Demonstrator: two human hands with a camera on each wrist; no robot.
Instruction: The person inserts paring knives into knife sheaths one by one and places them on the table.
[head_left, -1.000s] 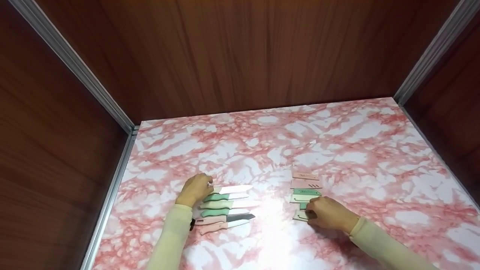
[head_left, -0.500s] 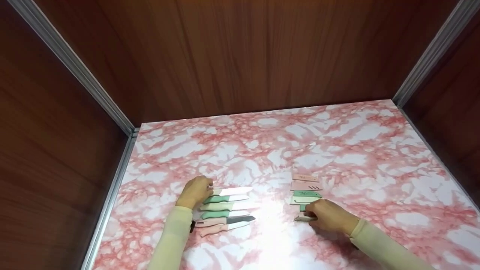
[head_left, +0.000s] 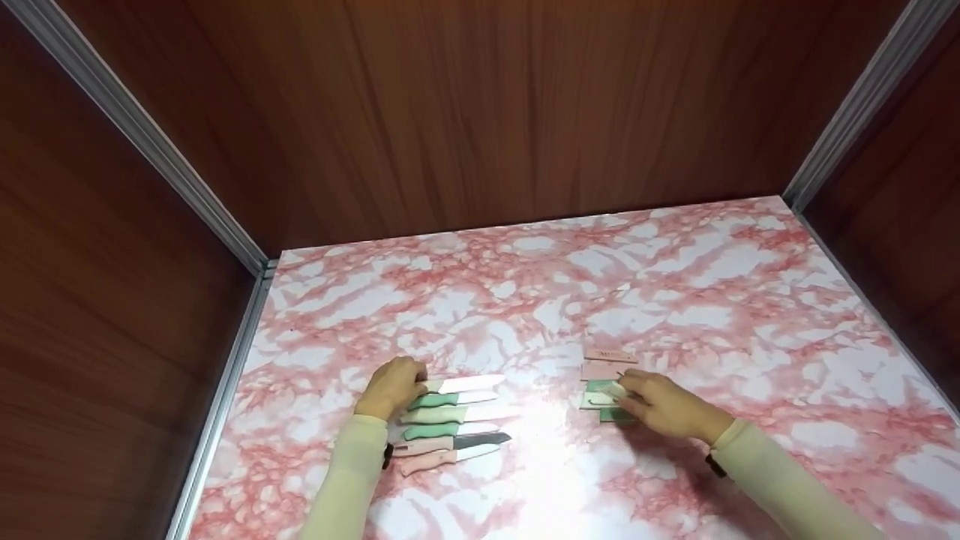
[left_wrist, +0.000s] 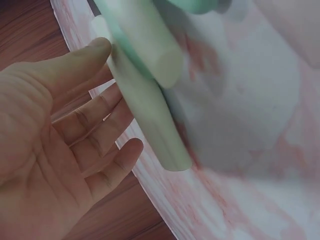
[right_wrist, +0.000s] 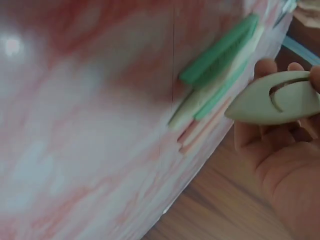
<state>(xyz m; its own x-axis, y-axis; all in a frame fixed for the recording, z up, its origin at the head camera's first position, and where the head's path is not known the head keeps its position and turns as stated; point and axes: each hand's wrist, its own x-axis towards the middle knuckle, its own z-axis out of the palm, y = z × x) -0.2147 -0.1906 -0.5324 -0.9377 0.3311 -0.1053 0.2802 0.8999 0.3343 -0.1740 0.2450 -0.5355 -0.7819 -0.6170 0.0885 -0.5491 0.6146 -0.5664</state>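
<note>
My left hand (head_left: 391, 386) has its thumb and fingers around the pale handle of the top knife; in the left wrist view, my hand (left_wrist: 60, 135) has its thumb on that handle (left_wrist: 150, 115). Below it lie several knives with green (head_left: 431, 431), pale green and pink handles, blades pointing right. My right hand (head_left: 667, 405) pinches a pale green blade cover above the row of covers. The right wrist view shows this cover (right_wrist: 270, 100) held by my hand (right_wrist: 285, 155), its curved slot facing the camera. Beneath lie green (right_wrist: 220, 52), pale green and pink covers.
The knives and covers lie in two separate columns on a red and white marbled tabletop (head_left: 480, 300). Brown wood-grain panels (head_left: 480, 112) stand behind and at both sides, with metal rails (head_left: 217, 210) at the corners.
My right hand has lifted the lowest pale green cover off the table and moved it up over the other covers. My left hand has hardly moved.
</note>
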